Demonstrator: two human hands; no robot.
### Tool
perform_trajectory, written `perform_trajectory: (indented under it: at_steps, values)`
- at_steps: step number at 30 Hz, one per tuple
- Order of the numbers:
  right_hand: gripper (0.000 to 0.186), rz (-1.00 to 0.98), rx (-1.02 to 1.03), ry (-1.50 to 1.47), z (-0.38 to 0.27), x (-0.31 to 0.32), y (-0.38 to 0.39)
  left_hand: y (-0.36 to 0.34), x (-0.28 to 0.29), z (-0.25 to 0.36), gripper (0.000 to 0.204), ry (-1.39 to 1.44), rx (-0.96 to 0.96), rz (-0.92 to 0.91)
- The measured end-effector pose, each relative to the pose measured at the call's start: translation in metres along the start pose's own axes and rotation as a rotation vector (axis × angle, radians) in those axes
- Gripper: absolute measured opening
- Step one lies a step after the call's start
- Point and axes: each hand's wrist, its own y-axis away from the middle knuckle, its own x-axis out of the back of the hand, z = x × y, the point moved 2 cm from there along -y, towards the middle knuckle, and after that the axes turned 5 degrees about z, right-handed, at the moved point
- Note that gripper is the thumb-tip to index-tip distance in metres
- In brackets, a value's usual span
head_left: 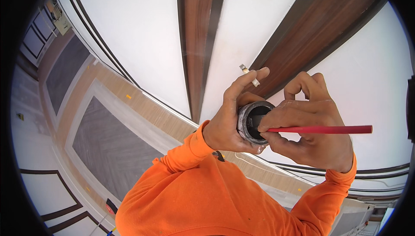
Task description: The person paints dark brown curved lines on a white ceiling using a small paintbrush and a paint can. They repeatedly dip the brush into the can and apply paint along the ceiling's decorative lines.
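My left hand (228, 125) is wrapped round a small round pot (243, 125) with a dark inside and whitish smears on its outer wall. Between raised fingers of the same hand sits a partly burnt cigarette (250, 75), with ash at its tip. My right hand (309, 121) pinches a slim red stick (328, 129) near one end, and its fingertips are over the pot's mouth. The stick's long free end points right. Its other end is hidden by my fingers, so I cannot tell what it carries.
Ahead stands a white wall (255, 24) with brown wood-grain strips (196, 28) edged in dark trim. Below and left, the floor has grey panels (116, 145) with pale borders and wood-look planks (142, 106). A thin pale cable (255, 161) runs along the wall's foot.
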Motion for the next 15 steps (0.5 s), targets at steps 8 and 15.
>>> perform_trajectory:
  at_steps: [8, 15]
  values:
    - [0.026, 0.048, -0.026, 0.054, -0.004, 0.015, -0.003, -0.008, -0.001, 0.004, 0.141, -0.015, 0.018, -0.007]
    - [0.022, 0.219, -0.125, -0.060, 0.001, 0.027, 0.005, -0.008, 0.000, 0.008, 0.129, -0.050, 0.043, -0.002]
